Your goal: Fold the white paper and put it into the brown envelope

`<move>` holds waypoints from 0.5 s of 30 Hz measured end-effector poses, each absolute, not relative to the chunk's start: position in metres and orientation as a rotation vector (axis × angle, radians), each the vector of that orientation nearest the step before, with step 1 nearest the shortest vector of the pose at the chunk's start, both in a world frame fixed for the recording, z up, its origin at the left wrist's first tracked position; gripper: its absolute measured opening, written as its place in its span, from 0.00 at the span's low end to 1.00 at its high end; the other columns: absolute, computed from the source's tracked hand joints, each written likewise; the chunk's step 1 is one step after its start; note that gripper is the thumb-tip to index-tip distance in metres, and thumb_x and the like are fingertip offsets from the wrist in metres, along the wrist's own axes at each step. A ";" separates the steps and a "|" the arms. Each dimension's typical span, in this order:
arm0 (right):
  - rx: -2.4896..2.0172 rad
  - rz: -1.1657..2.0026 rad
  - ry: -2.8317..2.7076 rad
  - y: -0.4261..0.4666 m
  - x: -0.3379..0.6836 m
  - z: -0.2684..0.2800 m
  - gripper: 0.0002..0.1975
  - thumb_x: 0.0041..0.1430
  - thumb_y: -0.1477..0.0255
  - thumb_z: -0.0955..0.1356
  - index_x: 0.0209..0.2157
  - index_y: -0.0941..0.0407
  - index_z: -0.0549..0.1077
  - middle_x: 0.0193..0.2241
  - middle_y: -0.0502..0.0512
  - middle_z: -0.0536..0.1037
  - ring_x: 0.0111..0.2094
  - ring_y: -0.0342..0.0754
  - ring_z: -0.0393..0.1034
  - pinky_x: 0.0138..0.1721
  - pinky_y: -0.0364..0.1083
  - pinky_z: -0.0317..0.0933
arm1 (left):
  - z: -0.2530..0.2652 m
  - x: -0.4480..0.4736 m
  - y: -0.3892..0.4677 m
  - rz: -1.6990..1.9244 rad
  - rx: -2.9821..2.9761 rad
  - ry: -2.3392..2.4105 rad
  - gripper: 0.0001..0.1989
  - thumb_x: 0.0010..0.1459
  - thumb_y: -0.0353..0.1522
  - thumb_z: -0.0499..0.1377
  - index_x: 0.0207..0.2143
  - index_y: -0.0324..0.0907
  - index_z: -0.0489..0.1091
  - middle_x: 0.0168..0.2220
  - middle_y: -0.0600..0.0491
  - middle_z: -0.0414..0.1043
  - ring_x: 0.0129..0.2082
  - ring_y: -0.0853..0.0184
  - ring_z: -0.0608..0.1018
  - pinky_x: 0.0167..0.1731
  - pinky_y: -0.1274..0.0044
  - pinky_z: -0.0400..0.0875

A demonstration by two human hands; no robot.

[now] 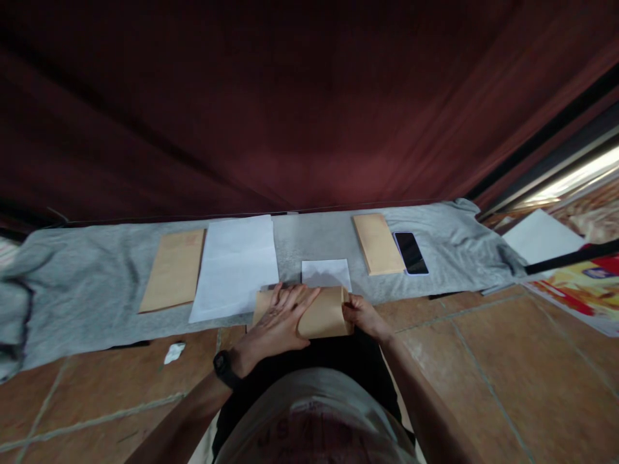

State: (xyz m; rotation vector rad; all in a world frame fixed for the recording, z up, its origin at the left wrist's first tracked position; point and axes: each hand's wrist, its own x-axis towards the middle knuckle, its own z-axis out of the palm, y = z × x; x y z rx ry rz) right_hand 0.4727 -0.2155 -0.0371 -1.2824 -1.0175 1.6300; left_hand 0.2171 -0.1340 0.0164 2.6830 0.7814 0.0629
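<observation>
A brown paper envelope [326, 314] lies sideways across my lap at the near edge of the grey cloth. My left hand [282, 323] rests flat on its left half, with the thumb spread away from the fingers. At the envelope's right end, which looks open, my right hand [362, 316] is closed on the paper edge. Some of its fingertips are hidden at the opening. Just beyond the envelope is a small white sheet of paper [326, 272], partly covered by it. Larger white sheets [236, 267] lie to the left, reaching close to my left fingers.
The grey cloth [106, 277] covers a long low surface before a dark red curtain [300, 129]. On it are another brown envelope [173, 270] at left, a stack of brown envelopes [378, 243] and a phone [411, 252] at right. A crumpled white scrap [175, 352] lies on the tiles.
</observation>
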 end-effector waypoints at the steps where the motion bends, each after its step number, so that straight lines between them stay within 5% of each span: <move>1: -1.300 1.619 -1.008 -0.215 0.473 -0.038 0.22 0.53 0.50 0.72 0.37 0.55 0.76 0.26 0.48 0.76 0.27 0.44 0.69 0.32 0.43 0.65 | 0.016 0.216 -0.134 0.075 2.686 0.798 0.60 0.46 0.40 0.70 0.73 0.50 0.36 0.71 0.41 0.50 0.68 0.46 0.58 0.68 0.51 0.37; 5: -1.415 1.468 -1.072 -0.213 0.474 -0.033 0.19 0.58 0.54 0.69 0.40 0.55 0.75 0.28 0.51 0.77 0.31 0.47 0.72 0.35 0.45 0.68 | 0.013 0.216 -0.133 0.102 2.688 0.846 0.57 0.47 0.38 0.69 0.73 0.49 0.39 0.68 0.41 0.56 0.66 0.47 0.61 0.67 0.52 0.41; 10: -1.716 0.728 -1.146 -0.217 0.482 -0.002 0.14 0.60 0.64 0.68 0.46 0.53 0.76 0.43 0.58 0.79 0.44 0.53 0.72 0.51 0.52 0.66 | 0.004 0.221 -0.133 0.139 2.726 0.908 0.56 0.49 0.38 0.67 0.73 0.48 0.39 0.68 0.40 0.56 0.67 0.46 0.60 0.67 0.51 0.41; 15: -1.517 1.190 -1.136 -0.226 0.484 0.007 0.12 0.60 0.61 0.69 0.38 0.53 0.80 0.32 0.53 0.81 0.36 0.51 0.74 0.41 0.50 0.70 | -0.004 0.228 -0.134 0.107 2.725 0.890 0.54 0.49 0.36 0.66 0.73 0.47 0.41 0.66 0.41 0.57 0.67 0.47 0.60 0.67 0.51 0.41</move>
